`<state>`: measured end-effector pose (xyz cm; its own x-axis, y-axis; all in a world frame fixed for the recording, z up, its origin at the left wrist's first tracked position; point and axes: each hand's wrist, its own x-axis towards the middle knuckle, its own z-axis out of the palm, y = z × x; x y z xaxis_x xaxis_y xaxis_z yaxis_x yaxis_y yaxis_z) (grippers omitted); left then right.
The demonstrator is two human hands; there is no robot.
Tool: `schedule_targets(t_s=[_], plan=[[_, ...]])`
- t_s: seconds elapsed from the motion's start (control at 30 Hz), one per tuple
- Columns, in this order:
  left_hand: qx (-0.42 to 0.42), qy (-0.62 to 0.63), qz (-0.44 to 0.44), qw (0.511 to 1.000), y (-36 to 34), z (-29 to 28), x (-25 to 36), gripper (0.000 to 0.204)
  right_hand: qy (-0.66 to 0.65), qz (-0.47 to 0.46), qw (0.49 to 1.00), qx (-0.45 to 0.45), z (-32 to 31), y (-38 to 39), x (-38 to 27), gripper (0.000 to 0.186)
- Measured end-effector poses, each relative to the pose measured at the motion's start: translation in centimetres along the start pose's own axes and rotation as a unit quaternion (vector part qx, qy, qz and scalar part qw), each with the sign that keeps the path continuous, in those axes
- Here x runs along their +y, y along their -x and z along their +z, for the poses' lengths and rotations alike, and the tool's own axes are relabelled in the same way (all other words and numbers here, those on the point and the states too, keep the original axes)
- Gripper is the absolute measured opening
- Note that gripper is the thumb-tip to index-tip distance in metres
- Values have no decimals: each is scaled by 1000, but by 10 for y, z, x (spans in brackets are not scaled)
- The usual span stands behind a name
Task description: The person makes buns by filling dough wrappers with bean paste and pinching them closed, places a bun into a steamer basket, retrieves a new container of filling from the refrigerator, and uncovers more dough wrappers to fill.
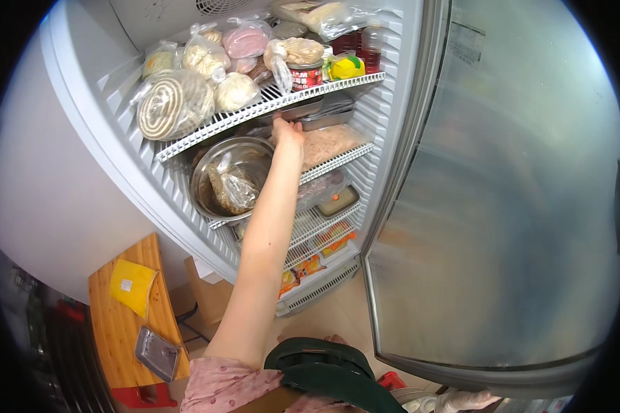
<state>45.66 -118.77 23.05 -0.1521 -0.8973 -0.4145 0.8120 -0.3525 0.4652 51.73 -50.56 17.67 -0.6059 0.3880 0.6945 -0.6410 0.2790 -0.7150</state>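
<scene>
My left arm reaches into an open upright fridge. At its end my left hand (288,129) is closed at the near edge of a metal tray (300,110) under the top shelf; the fingertips are partly hidden. Beside the hand lies a bag of pale pinkish food (332,144). Left of my forearm stands a steel pot (201,180) holding a knotted clear bag of brown food (233,189). My right hand (465,400), apparently in a thin clear glove, shows low at the right, just beneath the door's bottom edge. Its fingers are partly cut off.
The glass door (489,227) stands wide open on the right. Bagged foods crowd the top wire shelf (220,126), among them a coiled roll (165,107). Lower shelves hold a lidded container (339,201). A wooden table (110,330) bears a yellow packet (134,286) and a grey tray (158,352).
</scene>
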Motion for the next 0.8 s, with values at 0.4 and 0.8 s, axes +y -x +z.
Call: schedule_targets(t_s=[0.4,0.8], plan=[[-64,3,-26,998,-57,11,-3,19,-30,17,999,-27,29,-57,54,79],[-145,10,25,989,-13,27,-4,60,-25,16,999,-25,25,-76,57,79]])
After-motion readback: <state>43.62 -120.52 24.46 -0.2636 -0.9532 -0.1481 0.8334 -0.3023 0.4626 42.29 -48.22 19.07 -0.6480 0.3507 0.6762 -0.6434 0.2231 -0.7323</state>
